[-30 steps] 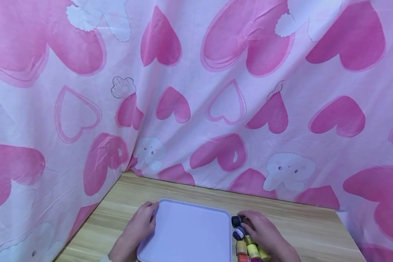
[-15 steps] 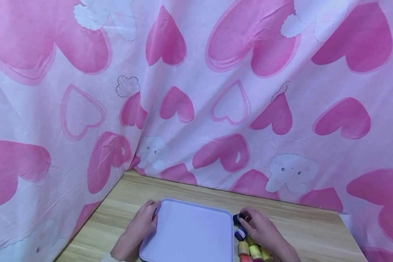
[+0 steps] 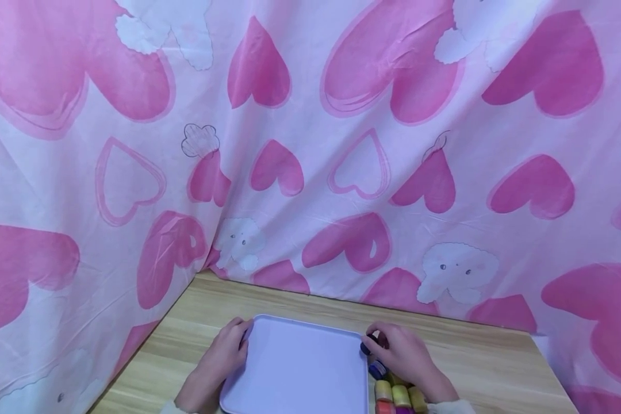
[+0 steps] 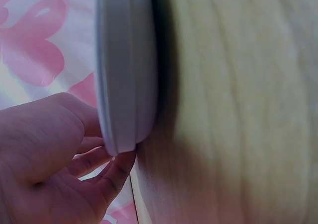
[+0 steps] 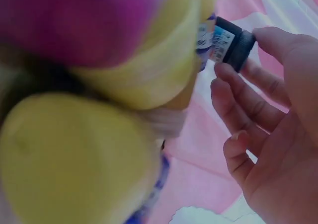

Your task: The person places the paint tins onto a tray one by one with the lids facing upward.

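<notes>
My left hand grips the left edge of a pale lilac tray; in the left wrist view its fingertips reach under the tray's rim. At the tray's far right corner, my right hand pinches a small black-capped jar between thumb and fingers. A printed label shows on the jar's side in the right wrist view. Just in front of it lies a dark blue jar, beside the tray's right edge. Several yellow jars lie nearer me, partly hidden by the right hand.
An orange-red jar and a magenta jar are at the bottom edge of the head view. The wood-grain table meets a pink heart-print cloth at the back and left.
My right hand has moved the black-capped jar left, up to the tray's right corner, away from the dark blue jar. My left hand has stayed on the tray edge.
</notes>
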The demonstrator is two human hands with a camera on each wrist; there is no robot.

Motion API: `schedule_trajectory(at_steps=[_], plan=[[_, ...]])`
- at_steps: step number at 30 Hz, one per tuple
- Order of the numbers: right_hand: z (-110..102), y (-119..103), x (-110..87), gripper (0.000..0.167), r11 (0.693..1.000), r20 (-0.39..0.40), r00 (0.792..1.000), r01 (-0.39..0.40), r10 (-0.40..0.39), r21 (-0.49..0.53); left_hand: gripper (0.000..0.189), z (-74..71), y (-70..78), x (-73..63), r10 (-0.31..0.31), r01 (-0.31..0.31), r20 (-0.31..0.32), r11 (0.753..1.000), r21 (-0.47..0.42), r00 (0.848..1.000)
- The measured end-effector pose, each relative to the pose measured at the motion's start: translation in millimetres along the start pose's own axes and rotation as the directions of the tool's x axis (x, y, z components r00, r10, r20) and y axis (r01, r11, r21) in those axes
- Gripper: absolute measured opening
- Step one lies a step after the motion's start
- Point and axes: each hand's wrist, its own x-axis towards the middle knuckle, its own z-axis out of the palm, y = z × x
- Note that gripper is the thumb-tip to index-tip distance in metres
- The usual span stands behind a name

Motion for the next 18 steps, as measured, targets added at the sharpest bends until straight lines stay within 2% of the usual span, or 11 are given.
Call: schedule_trajectory(at_steps=[4,11,18], plan=[[-1,-10,1.6,0.013,0.999,0.026,1.0,-0.005,0.006,-0.044,0.043,0.7,-0.6,-0.8,-0.007,0.007,0.003,1.0,0.001,1.0],[2,-26,12.8,0.016,0.999,0.066,0.998,0.013,-0.009,-0.052,0.043,-1.2,-0.3,-0.8,-0.011,0.011,0.004,1.0,0.0,1.0],[14,-32,21.0,0.021,0.99,-0.008,0.999,-0.032,0.031,-0.138,0.043,-1.1,0.2,-2.2,-0.013,0.013,0.017,1.0,-0.003,1.0]])
